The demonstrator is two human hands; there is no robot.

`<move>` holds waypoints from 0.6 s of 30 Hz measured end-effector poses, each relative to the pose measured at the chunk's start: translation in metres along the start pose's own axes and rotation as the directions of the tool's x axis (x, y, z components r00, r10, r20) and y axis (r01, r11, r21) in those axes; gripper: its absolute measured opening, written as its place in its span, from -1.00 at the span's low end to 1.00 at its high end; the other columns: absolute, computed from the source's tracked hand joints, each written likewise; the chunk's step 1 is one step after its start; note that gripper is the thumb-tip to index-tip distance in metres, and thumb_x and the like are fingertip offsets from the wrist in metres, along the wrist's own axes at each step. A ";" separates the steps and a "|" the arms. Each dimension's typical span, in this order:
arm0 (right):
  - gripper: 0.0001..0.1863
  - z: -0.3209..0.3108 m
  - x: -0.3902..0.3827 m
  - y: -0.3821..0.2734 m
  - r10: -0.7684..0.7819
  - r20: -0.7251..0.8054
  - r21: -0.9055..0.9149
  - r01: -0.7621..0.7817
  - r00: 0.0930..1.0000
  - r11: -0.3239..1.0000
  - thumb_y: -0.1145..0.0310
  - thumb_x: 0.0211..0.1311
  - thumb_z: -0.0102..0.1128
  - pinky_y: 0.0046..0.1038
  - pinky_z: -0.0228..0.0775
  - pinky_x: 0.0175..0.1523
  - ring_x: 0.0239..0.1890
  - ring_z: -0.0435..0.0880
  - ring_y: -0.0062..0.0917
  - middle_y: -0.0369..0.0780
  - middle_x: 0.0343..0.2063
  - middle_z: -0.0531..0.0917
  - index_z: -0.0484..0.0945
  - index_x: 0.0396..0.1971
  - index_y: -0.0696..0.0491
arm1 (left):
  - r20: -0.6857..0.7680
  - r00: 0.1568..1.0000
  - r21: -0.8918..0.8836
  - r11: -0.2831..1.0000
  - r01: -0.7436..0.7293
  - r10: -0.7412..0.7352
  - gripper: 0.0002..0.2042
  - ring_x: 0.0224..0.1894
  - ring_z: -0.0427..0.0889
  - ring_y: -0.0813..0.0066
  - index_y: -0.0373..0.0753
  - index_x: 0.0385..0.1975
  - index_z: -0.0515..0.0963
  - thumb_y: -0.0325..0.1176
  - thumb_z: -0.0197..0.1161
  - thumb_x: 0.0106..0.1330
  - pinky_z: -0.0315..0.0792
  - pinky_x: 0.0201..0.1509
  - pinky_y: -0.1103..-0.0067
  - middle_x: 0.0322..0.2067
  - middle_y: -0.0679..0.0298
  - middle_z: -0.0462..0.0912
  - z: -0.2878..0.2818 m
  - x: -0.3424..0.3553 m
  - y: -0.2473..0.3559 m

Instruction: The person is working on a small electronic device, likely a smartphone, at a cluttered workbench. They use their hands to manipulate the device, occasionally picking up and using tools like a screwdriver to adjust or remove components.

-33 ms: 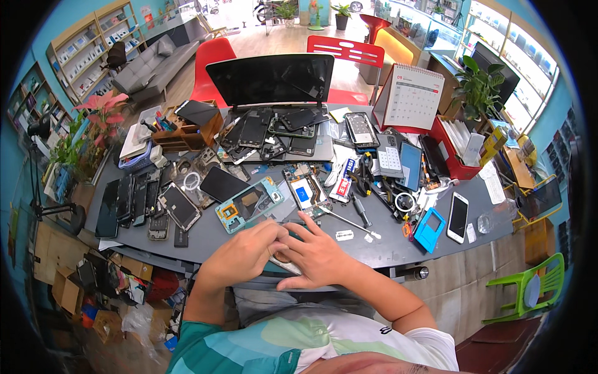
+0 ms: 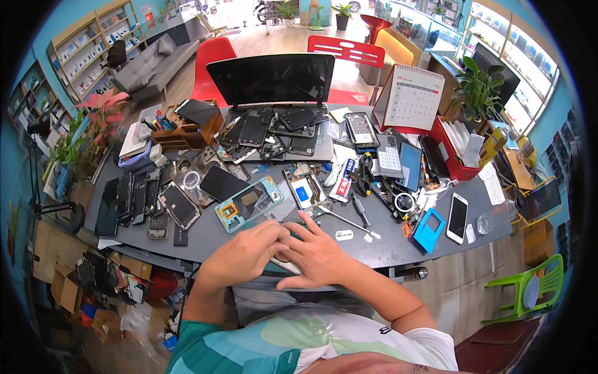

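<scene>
Close to my body, at the desk's near edge, my two hands meet over a flat object with a pale edge (image 2: 288, 266). They cover most of it, so its kind is hidden. My left hand (image 2: 252, 249) is closed, its fingers curled and pinched above the object; whatever is in the pinch does not show. My right hand (image 2: 314, 252) is around the object's right side, thumb along the near side and fingers bent over the top. Just beyond them lie a light-blue phone frame (image 2: 272, 194), an opened phone with exposed inner parts (image 2: 304, 192) and a thin tool (image 2: 344, 218).
An open laptop (image 2: 271, 81) has phone parts piled on its keyboard. Phone screens and housings (image 2: 179, 206) lie at the left. A razor blade (image 2: 344, 235), a blue plastic holder (image 2: 428, 229) and a white phone (image 2: 458, 218) lie at the right. A desk calendar (image 2: 412, 100) stands behind.
</scene>
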State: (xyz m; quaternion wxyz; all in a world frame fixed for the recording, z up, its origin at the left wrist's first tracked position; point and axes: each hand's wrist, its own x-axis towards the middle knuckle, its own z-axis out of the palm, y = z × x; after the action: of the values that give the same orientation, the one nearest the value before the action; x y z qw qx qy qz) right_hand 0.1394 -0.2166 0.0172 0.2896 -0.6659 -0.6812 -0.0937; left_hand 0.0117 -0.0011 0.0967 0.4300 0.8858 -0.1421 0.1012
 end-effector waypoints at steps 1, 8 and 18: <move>-0.01 0.001 0.000 0.000 -0.007 0.006 0.002 0.007 1.000 1.000 -0.59 0.51 0.30 0.35 0.13 0.81 0.48 0.62 0.03 -0.05 0.34 0.73 0.81 0.22 0.20 | 0.005 1.000 -0.027 1.000 -0.009 0.009 -0.90 -0.08 0.80 0.00 -0.35 -0.02 0.64 -0.61 0.40 0.60 0.70 0.05 0.27 -0.10 0.09 0.75 0.001 -0.001 0.003; -0.04 0.001 0.000 0.000 -0.013 0.001 -0.011 0.013 1.000 1.000 -0.57 0.50 0.34 0.36 0.14 0.80 0.46 0.64 0.04 -0.06 0.30 0.75 0.79 0.26 0.17 | -0.075 0.985 -0.113 0.980 -0.163 0.155 -0.86 -0.11 0.85 0.23 -0.36 0.02 0.68 -0.67 0.43 0.59 0.73 0.03 0.39 -0.08 0.11 0.77 0.000 -0.003 0.018; 0.08 0.000 0.000 0.001 0.001 0.007 -0.017 -0.001 1.000 1.000 -0.60 0.42 0.38 0.35 0.21 0.77 0.47 0.64 0.02 -0.05 0.35 0.74 0.72 0.36 0.23 | -0.291 0.956 -0.118 0.990 -0.083 0.046 -0.84 -0.01 0.88 0.19 -0.36 0.02 0.78 -0.69 0.43 0.54 0.75 0.06 0.38 -0.01 0.05 0.83 0.005 -0.008 0.005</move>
State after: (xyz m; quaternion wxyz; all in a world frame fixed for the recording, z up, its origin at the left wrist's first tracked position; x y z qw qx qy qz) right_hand 0.1399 -0.2166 0.0165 0.2817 -0.6690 -0.6809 -0.0970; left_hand 0.0032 -0.0066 0.0949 0.4989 0.8269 -0.1132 0.2334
